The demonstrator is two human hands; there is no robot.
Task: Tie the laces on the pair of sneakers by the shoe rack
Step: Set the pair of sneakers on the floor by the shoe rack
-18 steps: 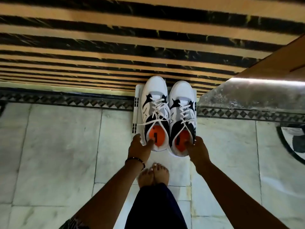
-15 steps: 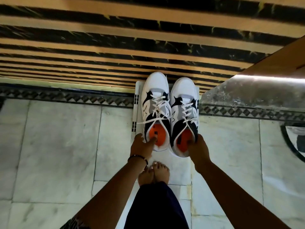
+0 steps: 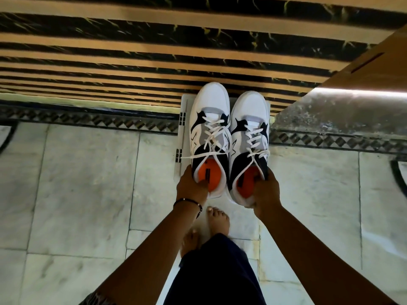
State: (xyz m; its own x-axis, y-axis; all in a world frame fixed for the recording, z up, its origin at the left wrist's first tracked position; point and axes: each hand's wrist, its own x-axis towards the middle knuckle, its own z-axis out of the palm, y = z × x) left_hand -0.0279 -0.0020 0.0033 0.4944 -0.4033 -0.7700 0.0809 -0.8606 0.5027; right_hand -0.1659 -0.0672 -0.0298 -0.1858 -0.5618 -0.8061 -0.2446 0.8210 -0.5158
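Light is soft and uneven: my arms and hands (image 3: 193, 186) look dark and underlit, while a bright glare streak runs along the ledge (image 3: 361, 95) at upper right. The floor (image 3: 77, 183) tiles smear with blur, and lines bow toward the frame's edges.

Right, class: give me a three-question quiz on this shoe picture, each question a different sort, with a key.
1. True or false: the laces on both sneakers are tied in bows.
2. Which hand wears the black wrist band? A) left B) right
3. Fill in: the insoles are ____ in colour.

Key:
1. False; they hang loose.
2. A; the left hand grips the left sneaker at its heel, the right hand the right sneaker.
3. Orange.
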